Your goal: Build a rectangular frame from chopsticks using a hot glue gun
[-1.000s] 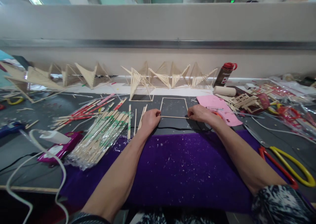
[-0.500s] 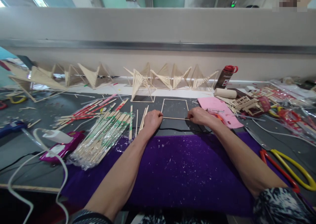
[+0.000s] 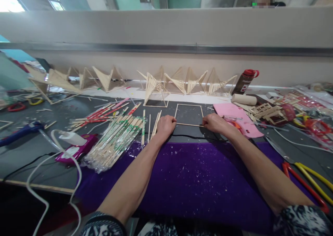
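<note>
A thin square frame of wooden sticks (image 3: 189, 124) lies flat on the dark grey table. At its near left corner my left hand (image 3: 167, 126) is closed, fingertips pinching the stick. My right hand (image 3: 214, 123) pinches the near right corner in the same way. The corners themselves are hidden by my fingers. Beside my left hand lie several loose thin sticks (image 3: 156, 121). Pink paper (image 3: 251, 126) with small tools on it is just right of my right hand.
Twisted stick models (image 3: 175, 83) line the back. A plastic-wrapped chopstick bundle (image 3: 114, 138), a magenta power strip (image 3: 78, 152) and a blue glue gun (image 3: 23, 133) are left. Scissors with red and yellow handles (image 3: 307, 173) and a bottle (image 3: 243, 81) stand or lie right. Purple cloth (image 3: 197, 180) covers the front.
The camera has turned slightly left, so the whole scene sits further right. Both hands stay at the near corners of the stick frame, with no clear movement against it.
</note>
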A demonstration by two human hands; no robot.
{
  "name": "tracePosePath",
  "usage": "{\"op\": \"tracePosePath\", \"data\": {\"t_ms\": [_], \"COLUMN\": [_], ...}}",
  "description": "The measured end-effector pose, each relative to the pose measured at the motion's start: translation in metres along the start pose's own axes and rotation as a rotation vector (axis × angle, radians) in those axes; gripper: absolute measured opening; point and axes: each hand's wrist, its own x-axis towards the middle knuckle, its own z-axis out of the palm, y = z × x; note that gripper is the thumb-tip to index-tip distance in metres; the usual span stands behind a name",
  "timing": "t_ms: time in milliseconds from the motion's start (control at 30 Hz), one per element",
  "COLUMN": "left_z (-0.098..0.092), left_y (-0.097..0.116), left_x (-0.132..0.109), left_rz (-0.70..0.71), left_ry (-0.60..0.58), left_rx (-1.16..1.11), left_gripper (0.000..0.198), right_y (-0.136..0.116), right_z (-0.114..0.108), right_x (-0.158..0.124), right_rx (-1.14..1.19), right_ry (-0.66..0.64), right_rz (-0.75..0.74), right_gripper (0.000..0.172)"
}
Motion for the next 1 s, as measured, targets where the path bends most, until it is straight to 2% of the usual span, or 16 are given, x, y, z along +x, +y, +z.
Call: {"op": "tracePosePath", "data": {"t_ms": [233, 733, 1000], "left_z": [0.0, 0.006, 0.005], "left_y": [0.001, 0.002, 0.003], "left_x": [0.0, -0.004, -0.004], "left_rz": [-0.007, -0.018, -0.014], "left_ry": [-0.004, -0.011, -0.013], "left_rx": [0.007, 0.038, 0.041], "left_gripper": [0.025, 0.026, 0.026], "right_y": [-0.001, 0.006, 0.002], "right_z": [0.001, 0.01, 0.007], "right_x": [0.0, 0.004, 0.002], "right_rx": [0.0, -0.046, -0.067], "right_ry": [0.003, -0.026, -0.033], "right_rz": [0.039, -0.006, -0.001], "right_gripper": [0.023, 0.023, 0.025]}}
